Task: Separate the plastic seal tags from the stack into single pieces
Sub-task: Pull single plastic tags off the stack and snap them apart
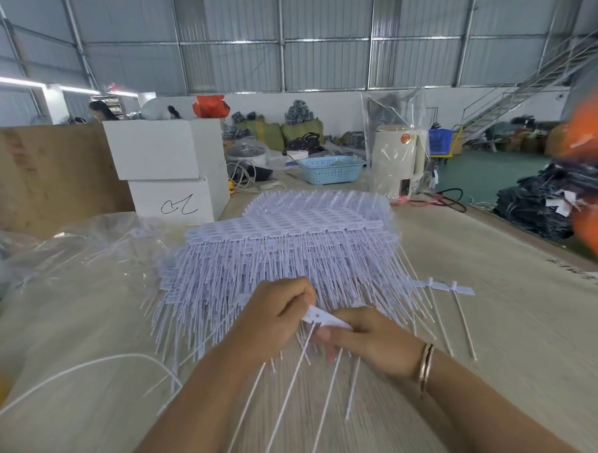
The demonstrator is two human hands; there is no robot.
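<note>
A big stack of white plastic seal tags (285, 247) lies on the wooden table (501, 337), flat heads up and thin tails fanned toward me. At its near edge both hands hold a short strip of joined tags (324, 318). My left hand (277, 318) pinches the strip's left end. My right hand (367, 336) grips its right end, thumb under the heads. The strip's long tails (291, 391) hang down toward me. To the right of the stack another short strip of tags (446, 286) lies on the table.
Clear plastic bags (69, 263) and a white cord (91, 363) lie at the left. White boxes (171, 170), a blue basket (333, 170) and a cream appliance (396, 160) stand behind the stack. Dark bundles (543, 205) sit beyond the table's right edge.
</note>
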